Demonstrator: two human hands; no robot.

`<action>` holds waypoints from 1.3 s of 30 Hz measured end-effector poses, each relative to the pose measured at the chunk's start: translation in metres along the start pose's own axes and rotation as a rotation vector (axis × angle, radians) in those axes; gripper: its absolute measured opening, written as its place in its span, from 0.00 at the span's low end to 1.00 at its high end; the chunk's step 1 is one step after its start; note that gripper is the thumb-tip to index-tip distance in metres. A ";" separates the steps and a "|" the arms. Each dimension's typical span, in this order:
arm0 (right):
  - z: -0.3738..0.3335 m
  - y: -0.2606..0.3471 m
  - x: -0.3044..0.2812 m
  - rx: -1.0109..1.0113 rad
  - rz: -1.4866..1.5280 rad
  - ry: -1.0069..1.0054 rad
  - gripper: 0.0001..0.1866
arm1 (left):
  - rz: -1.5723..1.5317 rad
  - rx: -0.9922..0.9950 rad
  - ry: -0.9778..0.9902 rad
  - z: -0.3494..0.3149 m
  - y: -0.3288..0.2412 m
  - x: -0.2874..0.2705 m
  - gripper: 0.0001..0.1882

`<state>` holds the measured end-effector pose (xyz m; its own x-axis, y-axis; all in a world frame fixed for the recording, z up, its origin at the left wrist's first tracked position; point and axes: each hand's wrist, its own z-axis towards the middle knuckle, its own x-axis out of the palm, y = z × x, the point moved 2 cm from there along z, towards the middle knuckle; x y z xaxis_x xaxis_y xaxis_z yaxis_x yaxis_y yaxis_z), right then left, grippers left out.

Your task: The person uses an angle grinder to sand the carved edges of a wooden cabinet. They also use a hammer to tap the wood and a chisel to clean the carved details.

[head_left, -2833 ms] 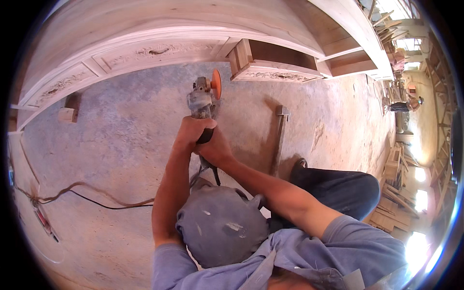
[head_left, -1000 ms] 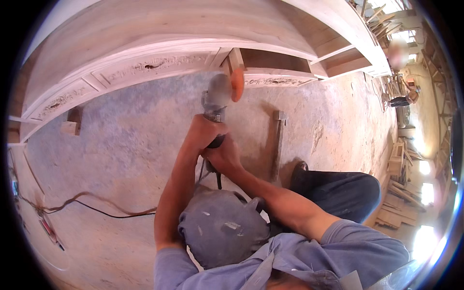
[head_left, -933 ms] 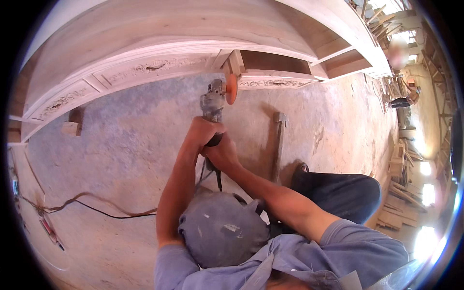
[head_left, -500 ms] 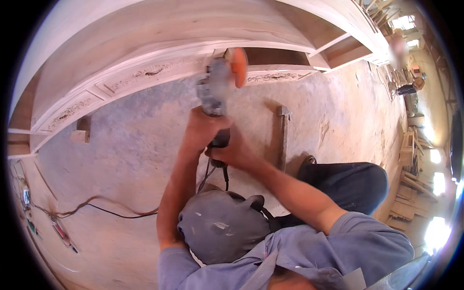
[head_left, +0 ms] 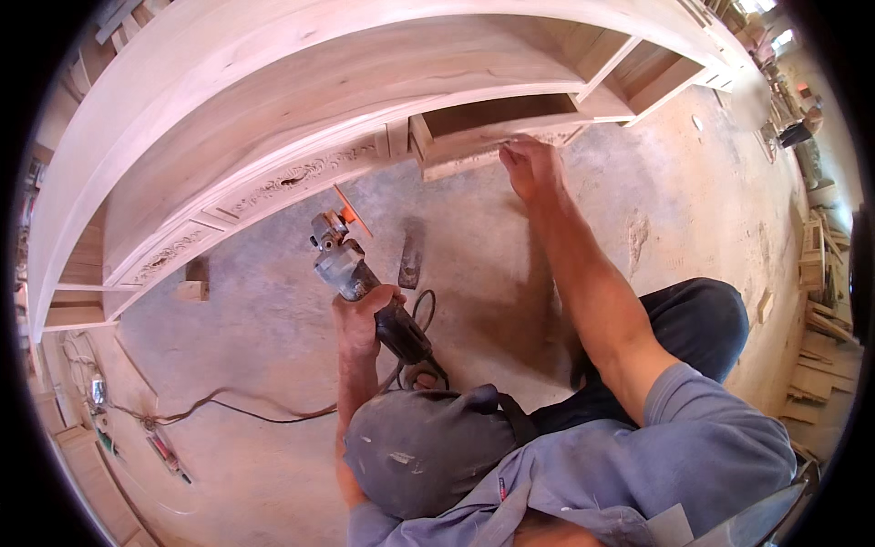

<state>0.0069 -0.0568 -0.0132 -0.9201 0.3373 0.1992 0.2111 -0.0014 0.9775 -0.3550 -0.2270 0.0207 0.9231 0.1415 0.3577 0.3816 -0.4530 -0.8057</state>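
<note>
The upper body was fitted with a grey-blue shirt (head_left: 720, 442) with short sleeves, an open collar and a small red mark (head_left: 501, 489) at the front. Dark blue trousers (head_left: 700, 319) covered the legs. A rounded grey fabric piece (head_left: 415, 451) with pale smears and a dark strap (head_left: 518, 418) showed beside the shirt. The left hand (head_left: 358, 319) and right hand (head_left: 532, 166) were bare.

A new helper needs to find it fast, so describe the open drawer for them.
Across the top curves a long, pale wooden cabinet. Follow its lower front edge rightward, past two carved panels, to the drawer. While those panels sit flush, this one juts out and shows its dark inside.
</note>
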 end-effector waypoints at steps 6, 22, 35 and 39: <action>0.044 0.003 0.037 0.255 0.657 0.130 0.08 | -0.017 0.014 -0.081 -0.008 0.003 -0.008 0.13; 0.071 0.010 0.039 0.541 0.750 -0.396 0.02 | -0.155 0.049 -0.262 -0.020 0.002 -0.005 0.18; 0.077 0.011 0.050 0.680 0.824 -0.422 0.10 | -0.260 0.007 -0.344 -0.020 0.011 -0.018 0.13; 0.101 -0.014 0.042 0.691 0.836 -0.462 0.14 | -0.305 -0.024 -0.344 -0.014 0.014 -0.023 0.12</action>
<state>-0.0011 0.0519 -0.0256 -0.2342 0.7824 0.5770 0.9563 0.0784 0.2818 -0.3716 -0.2493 0.0077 0.7328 0.5534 0.3959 0.6407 -0.3655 -0.6752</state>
